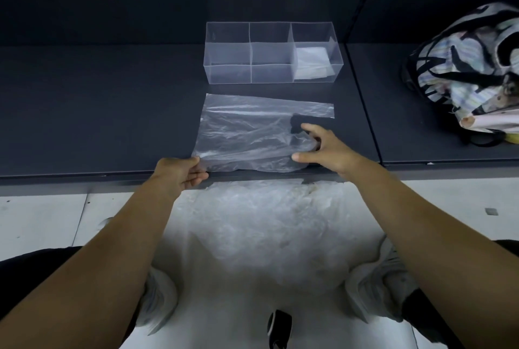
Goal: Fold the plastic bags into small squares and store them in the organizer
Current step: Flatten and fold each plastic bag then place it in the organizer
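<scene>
A clear plastic bag (241, 129) lies spread flat on the dark shelf (98, 112), handles pointing right. My left hand (179, 171) pinches its near left corner at the shelf's front edge. My right hand (323, 149) has its fingers curled round the crumpled near handle of the bag. Behind the bag stands a clear organizer (269, 52) with three compartments. A folded white bag (311, 63) sits in the right compartment; the other two look bare. A pile of more plastic bags (266, 225) lies below the shelf, in front of me.
A patterned tote bag (471, 67) slumps on the adjoining shelf section at the far right. A seam (362, 101) divides the two shelf sections. White tiled floor, my shoes and a small black object (278, 326) show below.
</scene>
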A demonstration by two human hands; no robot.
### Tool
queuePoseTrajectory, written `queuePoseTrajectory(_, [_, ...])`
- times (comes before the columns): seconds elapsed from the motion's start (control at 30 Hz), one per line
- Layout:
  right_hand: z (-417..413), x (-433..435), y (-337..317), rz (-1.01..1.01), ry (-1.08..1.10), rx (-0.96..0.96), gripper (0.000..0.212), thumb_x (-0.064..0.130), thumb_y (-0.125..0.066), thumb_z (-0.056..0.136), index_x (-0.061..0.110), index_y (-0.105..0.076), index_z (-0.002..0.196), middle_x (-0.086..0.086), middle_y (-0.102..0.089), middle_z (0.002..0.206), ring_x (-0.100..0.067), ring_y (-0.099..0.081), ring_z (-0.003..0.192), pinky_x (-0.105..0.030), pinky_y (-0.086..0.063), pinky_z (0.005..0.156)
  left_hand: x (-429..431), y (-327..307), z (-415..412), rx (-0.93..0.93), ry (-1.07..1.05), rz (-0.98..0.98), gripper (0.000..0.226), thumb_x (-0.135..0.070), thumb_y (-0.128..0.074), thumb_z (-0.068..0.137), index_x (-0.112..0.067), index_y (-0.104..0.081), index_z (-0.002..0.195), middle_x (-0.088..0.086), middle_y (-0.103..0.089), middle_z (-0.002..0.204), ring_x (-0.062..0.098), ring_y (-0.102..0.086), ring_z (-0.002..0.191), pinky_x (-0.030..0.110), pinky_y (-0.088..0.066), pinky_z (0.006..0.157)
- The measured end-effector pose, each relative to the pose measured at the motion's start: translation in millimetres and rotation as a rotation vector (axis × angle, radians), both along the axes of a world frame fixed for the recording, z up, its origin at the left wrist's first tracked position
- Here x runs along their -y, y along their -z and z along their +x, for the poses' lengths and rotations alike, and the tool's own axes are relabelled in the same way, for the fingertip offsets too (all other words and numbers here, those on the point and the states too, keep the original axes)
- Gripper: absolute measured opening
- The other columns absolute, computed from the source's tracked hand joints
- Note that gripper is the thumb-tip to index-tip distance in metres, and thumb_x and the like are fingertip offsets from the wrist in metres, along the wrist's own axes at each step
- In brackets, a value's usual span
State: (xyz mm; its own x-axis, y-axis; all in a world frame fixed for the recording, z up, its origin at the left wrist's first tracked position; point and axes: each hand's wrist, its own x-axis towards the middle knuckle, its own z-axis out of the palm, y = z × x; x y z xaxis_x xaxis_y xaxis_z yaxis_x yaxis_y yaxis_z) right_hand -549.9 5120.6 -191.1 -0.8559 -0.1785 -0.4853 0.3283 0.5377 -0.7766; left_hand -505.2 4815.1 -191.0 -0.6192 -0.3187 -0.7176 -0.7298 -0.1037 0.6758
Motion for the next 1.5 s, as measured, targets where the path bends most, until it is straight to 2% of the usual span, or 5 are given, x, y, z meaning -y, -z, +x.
queuePoseTrajectory(0.13, [-3.1,-3.6,8.0,0.223,0.135,-0.317,0.008,0.006,-0.070,0.082,0.007,-0.062,0.083,0.001,-0.058,0.084,-0.016,-0.055,0.081,-0.030,-0.045,0.075,-2.6,0.2,0.6,0.000,0.000,0.009,0.013,-0.013,-0.058,0.095,-0.001,-0.055,0.097,0.011,-0.062,0.075,0.009,-0.063,0.042,0.018,-0.052,0.044])
queuePoseTrajectory(0.47, [11.8,-30.8,10.1,0.040,0.612,-0.078,0.041,0.041,-0.061,0.091,0.004,-0.054,0.107,-0.008,-0.065,0.067,-0.013,-0.054,0.043,-0.023,-0.043,0.042,-35.1,15.8,7.9,-0.039,-0.067,-0.066,0.015,-0.014,-0.056,0.096,0.000,-0.056,0.099,0.016,-0.065,0.077,0.010,-0.062,0.039,0.020,-0.053,0.044])
queuePoseTrajectory(0.73, [26.1,-73.0,11.2,-0.482,0.488,0.280,0.078,0.021,-0.075,0.078,0.019,-0.034,0.144,-0.001,-0.055,0.125,-0.017,-0.068,0.096,-0.024,-0.055,0.069,-31.6,17.3,13.4,-0.066,0.010,-0.117,0.004,-0.006,-0.067,0.087,-0.006,-0.063,0.086,0.017,-0.067,0.084,0.013,-0.067,0.051,0.019,-0.055,0.047])
queuePoseTrajectory(1.07, [20.3,-40.5,-0.6,0.603,0.684,-0.209,0.036,0.004,-0.059,0.082,0.009,-0.059,0.117,-0.018,-0.051,0.124,-0.039,-0.051,0.112,-0.043,-0.044,0.090,-23.2,7.8,14.8,-0.133,0.227,-0.846,0.057,-0.039,-0.078,0.075,-0.003,-0.053,0.112,0.013,-0.057,0.107,0.034,-0.056,0.101,0.043,-0.045,0.082])
queuePoseTrajectory(1.5, [-19.1,139.5,53.1,0.614,-0.364,-0.530,0.064,0.052,-0.023,0.100,0.019,-0.009,0.154,-0.003,0.001,0.162,-0.017,0.005,0.148,-0.038,0.009,0.119,-24.3,65.9,-65.3,-0.324,1.071,-1.258,0.067,-0.051,0.000,0.094,-0.016,0.015,0.149,0.001,0.016,0.159,0.015,0.017,0.146,0.036,0.014,0.116])
